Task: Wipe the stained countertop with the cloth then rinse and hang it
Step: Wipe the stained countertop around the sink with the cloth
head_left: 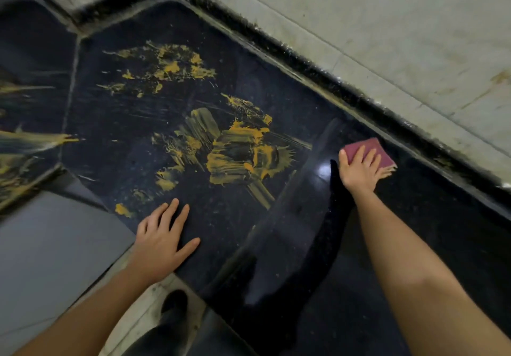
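Dark polished stone forms the surface [279,245] below you, its near edge running above a grey tiled floor [49,248] where a dark shoe [172,308] shows. Your left hand [163,241] lies flat on the surface close to that edge, fingers straight and spread, holding nothing. Just beyond it, yellow stains [240,156] smear across the middle, with more splatter farther back and to the left. Farther right, your right hand [359,170] presses with extended fingers on a folded maroon cloth [372,147], which lies on an unstained stretch near the raised black back rim [331,82] and pale tiled wall [387,24].
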`<state>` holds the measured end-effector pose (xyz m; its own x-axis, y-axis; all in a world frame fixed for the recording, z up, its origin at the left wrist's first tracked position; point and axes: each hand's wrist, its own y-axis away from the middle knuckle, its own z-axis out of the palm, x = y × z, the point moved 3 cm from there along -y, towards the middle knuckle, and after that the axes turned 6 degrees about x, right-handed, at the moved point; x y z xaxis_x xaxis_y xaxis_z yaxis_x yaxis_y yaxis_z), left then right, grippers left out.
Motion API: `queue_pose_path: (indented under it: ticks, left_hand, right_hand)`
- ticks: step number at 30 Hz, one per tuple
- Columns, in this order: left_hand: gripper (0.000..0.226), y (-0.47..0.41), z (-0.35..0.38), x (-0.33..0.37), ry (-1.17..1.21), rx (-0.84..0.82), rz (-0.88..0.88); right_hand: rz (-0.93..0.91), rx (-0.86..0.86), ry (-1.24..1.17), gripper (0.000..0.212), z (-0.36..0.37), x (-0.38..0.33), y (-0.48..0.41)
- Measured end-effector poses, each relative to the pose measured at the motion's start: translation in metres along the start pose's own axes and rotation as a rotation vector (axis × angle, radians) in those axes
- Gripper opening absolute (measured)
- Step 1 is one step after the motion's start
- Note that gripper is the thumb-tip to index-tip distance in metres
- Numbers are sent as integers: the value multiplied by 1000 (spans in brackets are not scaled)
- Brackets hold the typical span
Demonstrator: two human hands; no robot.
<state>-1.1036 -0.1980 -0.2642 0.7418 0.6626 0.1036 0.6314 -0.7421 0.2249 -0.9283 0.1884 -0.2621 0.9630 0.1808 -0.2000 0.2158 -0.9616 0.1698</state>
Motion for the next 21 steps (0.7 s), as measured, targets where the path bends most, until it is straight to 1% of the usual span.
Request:
queue_pose_path:
  ticks: [2,5,9,16,18,21]
  left_hand:
    - [83,2,5,2,-18,-13,-31]
    - [82,3,7,6,-47,21,-22]
    - [83,3,7,6,-51,29,-41]
    - [87,4,4,9,-39,-2,-79]
    - [87,3,4,9,-47,1,-79]
    - [85,3,5,8,-65,13,-70]
  right_hand:
    - [-66,-13,31,69,-1,-16,-22]
    - [-165,-30,50,67,1,-42,-46]
    - [-311,-61,64,66,2,-69,-51]
    - [-579,-135,214,68,1,-55,-24]
    - [-572,-150,194,69,1,-57,-27]
    - [-413,-112,68,71,1,-65,-51]
